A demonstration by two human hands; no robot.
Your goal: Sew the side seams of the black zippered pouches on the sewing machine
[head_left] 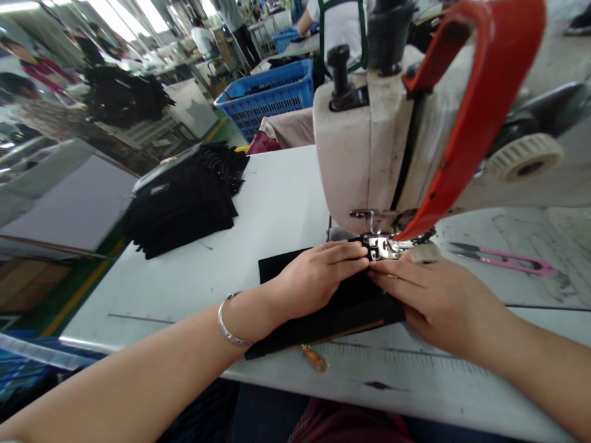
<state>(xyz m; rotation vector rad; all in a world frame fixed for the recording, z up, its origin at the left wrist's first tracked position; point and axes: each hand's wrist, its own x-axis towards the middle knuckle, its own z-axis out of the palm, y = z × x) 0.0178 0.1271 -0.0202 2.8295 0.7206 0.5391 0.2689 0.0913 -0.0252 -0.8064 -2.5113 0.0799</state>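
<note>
A piece of black fabric (357, 295) lies under the presser foot (379, 246) of a sewing machine (346, 154). A zipper with a brass-coloured pull (314, 358) runs along its near edge. My left hand (318, 277) rests flat on the fabric, fingers stretched out and fingertips beside the foot. From the right, my right hand (429, 295) lies over the fabric's right edge, its fingers extended toward the foot. Its thumb is hidden. The needle's tip cannot be made out.
A stack of black fabric pieces (184, 203) sits at the table's left. Pink-handled thread snips (508, 261) lie on the machine bed at right. Beyond the table stands a blue basket (272, 92). A red curved guard (503, 92) arches over the machine. Several people work behind.
</note>
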